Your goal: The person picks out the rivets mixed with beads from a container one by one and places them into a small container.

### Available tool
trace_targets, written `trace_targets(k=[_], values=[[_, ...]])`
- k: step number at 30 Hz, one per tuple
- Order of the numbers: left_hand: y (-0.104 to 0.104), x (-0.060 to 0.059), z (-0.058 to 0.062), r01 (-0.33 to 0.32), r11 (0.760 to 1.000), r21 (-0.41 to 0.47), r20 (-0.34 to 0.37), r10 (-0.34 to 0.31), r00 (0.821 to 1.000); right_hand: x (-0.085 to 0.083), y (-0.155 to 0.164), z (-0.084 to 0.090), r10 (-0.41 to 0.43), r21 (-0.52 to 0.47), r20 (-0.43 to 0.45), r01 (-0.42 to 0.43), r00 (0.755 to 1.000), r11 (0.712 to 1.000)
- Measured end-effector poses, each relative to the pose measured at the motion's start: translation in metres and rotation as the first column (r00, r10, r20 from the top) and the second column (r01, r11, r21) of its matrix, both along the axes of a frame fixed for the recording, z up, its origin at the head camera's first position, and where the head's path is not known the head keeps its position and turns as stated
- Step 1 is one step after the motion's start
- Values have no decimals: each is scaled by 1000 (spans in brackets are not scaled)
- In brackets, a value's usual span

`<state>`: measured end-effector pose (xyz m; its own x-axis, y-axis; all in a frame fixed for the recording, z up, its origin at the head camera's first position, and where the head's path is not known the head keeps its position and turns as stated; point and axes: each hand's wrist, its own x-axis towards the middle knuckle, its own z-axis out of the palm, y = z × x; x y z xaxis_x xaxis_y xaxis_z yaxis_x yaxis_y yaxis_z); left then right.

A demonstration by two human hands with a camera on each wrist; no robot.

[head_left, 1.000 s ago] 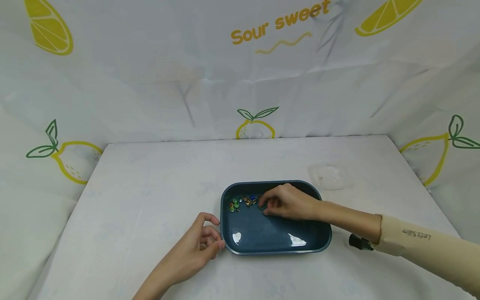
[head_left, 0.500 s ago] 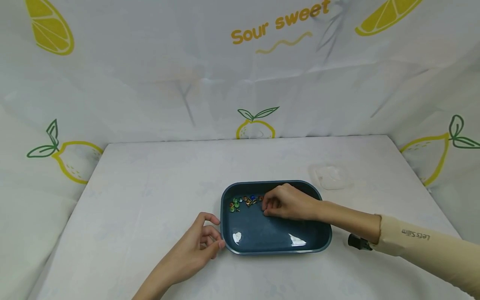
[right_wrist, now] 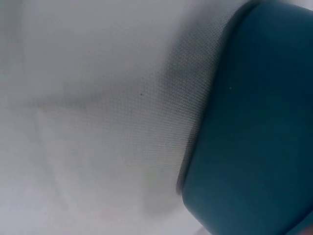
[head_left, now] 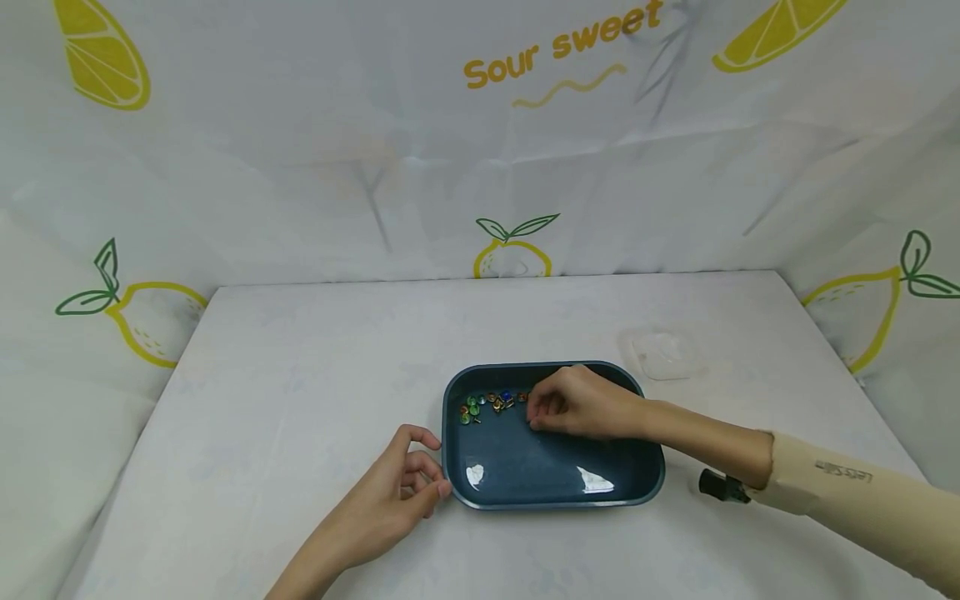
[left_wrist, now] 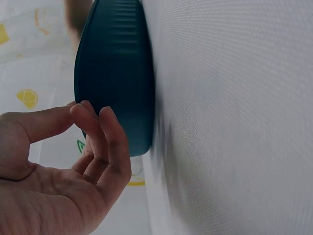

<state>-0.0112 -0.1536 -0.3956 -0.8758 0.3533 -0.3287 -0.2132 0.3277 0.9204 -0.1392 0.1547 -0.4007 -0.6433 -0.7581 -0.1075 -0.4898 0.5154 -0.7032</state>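
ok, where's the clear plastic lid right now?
Head view: the clear lid lies on the table, just beyond the blue tray's far right corner, behind the right hand.

Head cam looks down from above; both wrist cams sit close, sharing the blue tray (head_left: 551,479).

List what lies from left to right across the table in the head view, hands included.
Left hand at the tray's left end → cluster of small coloured pins inside the blue tray → right hand reaching into the tray → clear plastic lid on the table beyond the tray's right end.
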Motion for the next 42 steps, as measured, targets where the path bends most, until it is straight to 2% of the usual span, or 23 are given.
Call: trace_targets(k=[13,22,42], values=[[-1,0,0,7,1000,9,-2,-7,1000,3,9,11,-22,-40,-29,20,999,999],[0,0,1,4,1000,-6,-14,-5,1000,8,12,28,-54,-84,8,55,998,995],[0,1,0,9,1000,12,-14,-9,1000,8,22,47,-97,-144,-53,89,994,986]])
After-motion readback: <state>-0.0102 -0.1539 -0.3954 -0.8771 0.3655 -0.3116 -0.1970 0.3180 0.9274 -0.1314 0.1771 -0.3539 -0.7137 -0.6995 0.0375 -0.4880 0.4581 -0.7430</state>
